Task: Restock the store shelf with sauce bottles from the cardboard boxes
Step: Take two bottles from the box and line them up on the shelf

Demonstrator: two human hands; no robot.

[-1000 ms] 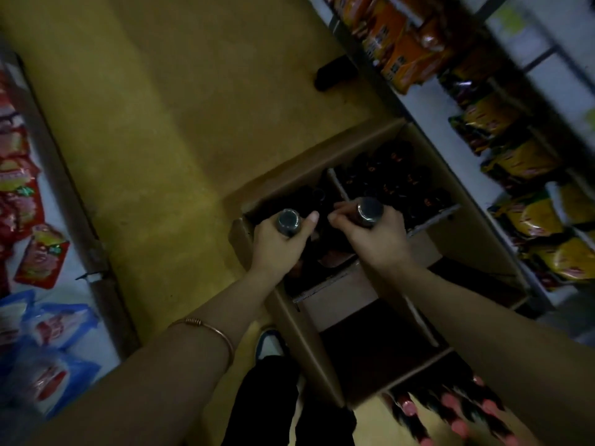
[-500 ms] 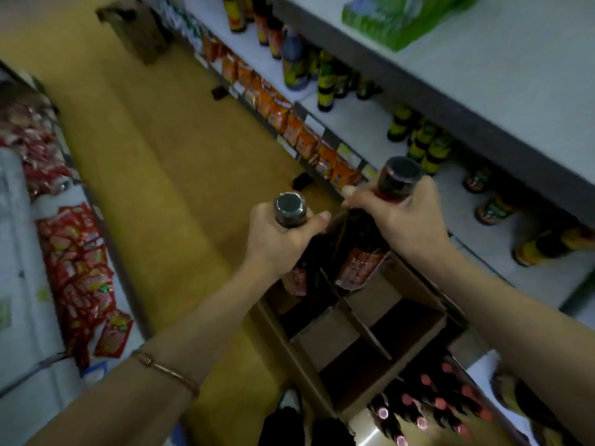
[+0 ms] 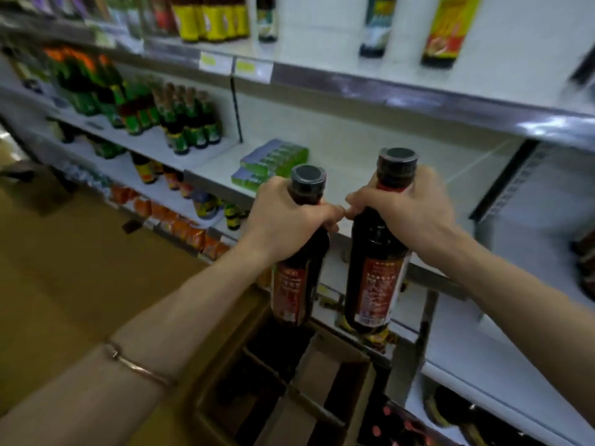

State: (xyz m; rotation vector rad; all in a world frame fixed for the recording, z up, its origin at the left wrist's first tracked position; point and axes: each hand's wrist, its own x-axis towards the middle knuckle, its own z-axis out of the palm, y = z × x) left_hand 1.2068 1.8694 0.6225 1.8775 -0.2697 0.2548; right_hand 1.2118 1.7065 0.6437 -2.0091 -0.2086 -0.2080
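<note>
At the far left, green-labelled bottles (image 3: 180,123) stand in rows on a white shelf, with orange packets (image 3: 190,233) lined up on a lower shelf near the yellow-brown floor (image 3: 64,268). A thin bracelet (image 3: 138,368) circles the left wrist in the near left. The left hand (image 3: 283,220) is wrapped round the neck of a dark sauce bottle (image 3: 294,288) with a red label, fingers curled just under its black cap; the bottle hangs upright above the open cardboard box (image 3: 325,378) on the floor. Beyond it, a flat green and purple pack (image 3: 270,162) lies on the middle shelf (image 3: 354,149). Just to the right, the right hand (image 3: 405,210) clasps the neck of a second sauce bottle (image 3: 375,278), also upright, held a little higher and in front of the shelf's near edge. The knuckles of the two hands nearly meet between the bottles. Cardboard dividers split the box into cells. On the top shelf, far right, a bottle with a yellow label (image 3: 447,30) stands.
</note>
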